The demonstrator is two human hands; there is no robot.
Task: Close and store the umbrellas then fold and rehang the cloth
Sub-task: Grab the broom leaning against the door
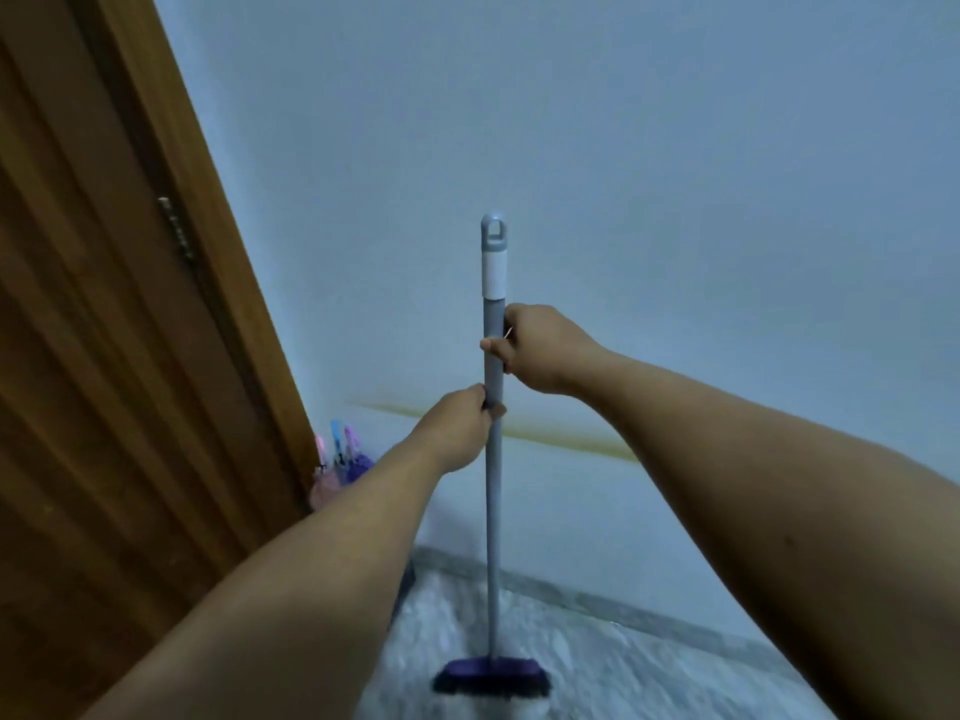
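A long grey broom [493, 491] stands upright in front of me, its purple head with dark bristles [491, 675] down on the pale speckled floor. My left hand [462, 428] grips the pole at mid-height. My right hand [540, 350] grips it just above, below the white band and the hanging loop at the top. In the corner by the door, behind my left forearm, stand closed umbrellas [340, 465] with pink, blue and purple handles, partly hidden. No cloth is in view.
A brown wooden door [104, 356] with a metal hinge fills the left side. A plain pale blue wall [623, 148] is straight ahead, with a yellowish stain low on it. A grey skirting strip runs along the foot of the wall.
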